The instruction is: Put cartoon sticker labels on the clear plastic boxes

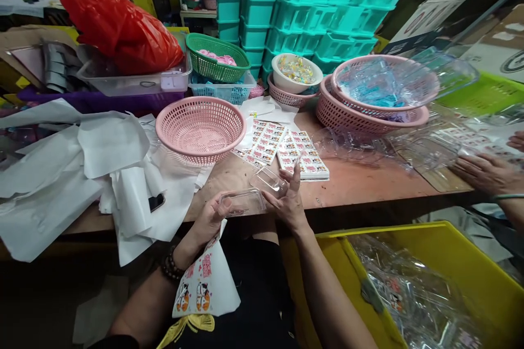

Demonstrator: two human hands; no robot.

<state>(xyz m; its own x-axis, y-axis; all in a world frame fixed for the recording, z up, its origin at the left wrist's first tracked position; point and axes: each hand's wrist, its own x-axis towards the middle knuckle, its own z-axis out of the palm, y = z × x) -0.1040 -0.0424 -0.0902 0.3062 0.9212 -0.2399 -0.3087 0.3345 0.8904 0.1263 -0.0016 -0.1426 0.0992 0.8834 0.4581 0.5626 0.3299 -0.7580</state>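
Note:
My left hand [213, 217] is closed on the near end of a clear plastic box [244, 203], held over the table's front edge. A sheet of cat stickers [208, 278] hangs below that hand over my lap; where it is gripped is hidden. My right hand [287, 199] is at the box's right end, palm turned up, fingers apart and pointing upward. The thumb is close to the box's edge; whether it touches cannot be made out. Just behind lies another clear plastic piece [268, 179], perhaps the box's other half. Beyond my right hand is a stack of sticker sheets [305, 161].
A pink basket [200, 125] stands behind my hands, with peeled white paper [135, 196] heaped left. Pink baskets of plastic pieces [368, 114] stand right. A yellow bin [462, 245] holds clear boxes. A co-worker's hand [487, 172] works at the right. Teal crates [303, 16] rise behind.

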